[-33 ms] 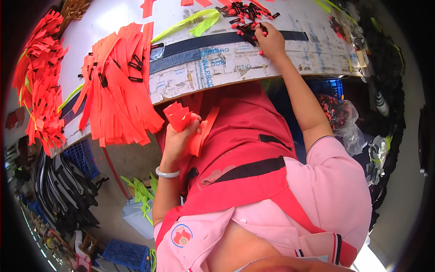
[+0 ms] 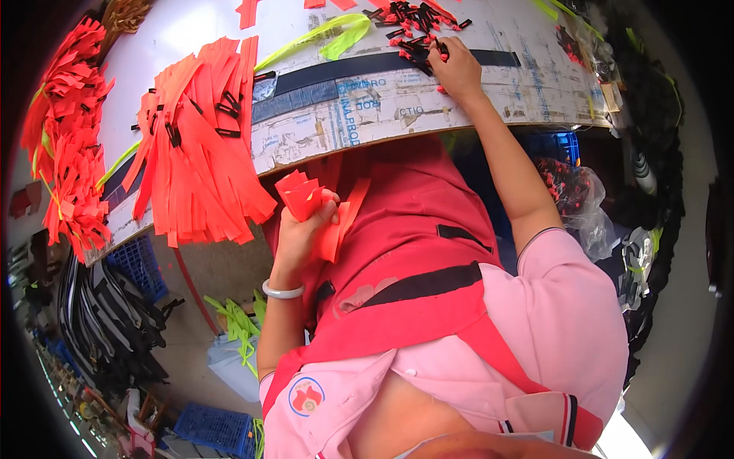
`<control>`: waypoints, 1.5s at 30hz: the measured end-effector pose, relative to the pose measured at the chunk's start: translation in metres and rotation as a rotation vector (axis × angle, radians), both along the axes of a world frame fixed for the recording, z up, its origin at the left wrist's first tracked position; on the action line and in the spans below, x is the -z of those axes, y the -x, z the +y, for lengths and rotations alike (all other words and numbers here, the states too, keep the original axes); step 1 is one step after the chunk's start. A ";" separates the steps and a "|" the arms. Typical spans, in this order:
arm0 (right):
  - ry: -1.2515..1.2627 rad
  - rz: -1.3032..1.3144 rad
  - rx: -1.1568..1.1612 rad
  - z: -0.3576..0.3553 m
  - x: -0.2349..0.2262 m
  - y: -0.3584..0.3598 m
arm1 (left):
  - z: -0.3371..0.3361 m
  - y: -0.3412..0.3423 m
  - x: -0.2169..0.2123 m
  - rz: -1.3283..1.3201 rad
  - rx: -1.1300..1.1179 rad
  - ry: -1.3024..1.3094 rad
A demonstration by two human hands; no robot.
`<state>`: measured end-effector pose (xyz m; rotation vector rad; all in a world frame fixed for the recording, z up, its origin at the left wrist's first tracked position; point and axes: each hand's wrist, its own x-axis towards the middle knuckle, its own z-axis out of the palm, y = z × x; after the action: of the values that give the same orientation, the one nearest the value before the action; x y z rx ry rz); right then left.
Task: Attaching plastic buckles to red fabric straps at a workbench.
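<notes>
My left hand (image 2: 306, 228) is closed round a folded bundle of orange-red fabric strips (image 2: 300, 193), held in front of my apron below the table edge. Loose ends of the strips hang out past the fingers. My right hand (image 2: 457, 70) reaches to the far part of the table, at a pile of small black pieces with red ends (image 2: 417, 32). Its thumb and fingers pinch one small black piece with a red end (image 2: 442, 50), partly hidden by the fingers. A few such pieces lie beside and under that hand.
Left on the table (image 2: 306, 115), a heap of orange-red strips (image 2: 202, 153) with black pieces hangs over the edge. Farther left hangs another bunch (image 2: 65, 145). A yellow-green ribbon (image 2: 348, 38) lies near the pile. Under the table at right is a clear bag (image 2: 585, 203).
</notes>
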<state>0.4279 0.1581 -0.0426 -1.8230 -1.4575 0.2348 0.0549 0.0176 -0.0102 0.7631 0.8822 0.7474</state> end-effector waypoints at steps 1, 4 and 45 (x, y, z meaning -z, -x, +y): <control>-0.068 -0.397 -0.016 -0.002 0.003 0.001 | -0.001 0.000 0.000 -0.002 -0.001 -0.006; -0.186 -0.438 -0.059 -0.001 0.011 -0.006 | 0.001 -0.001 0.001 -0.003 0.003 -0.014; 0.706 1.876 -0.702 -0.070 -0.052 0.184 | 0.012 -0.019 -0.011 0.097 -0.028 -0.215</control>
<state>0.2437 0.0886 0.0099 -0.5702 -0.4058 2.2195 0.0734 0.0292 0.0004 0.9855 0.9103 0.8445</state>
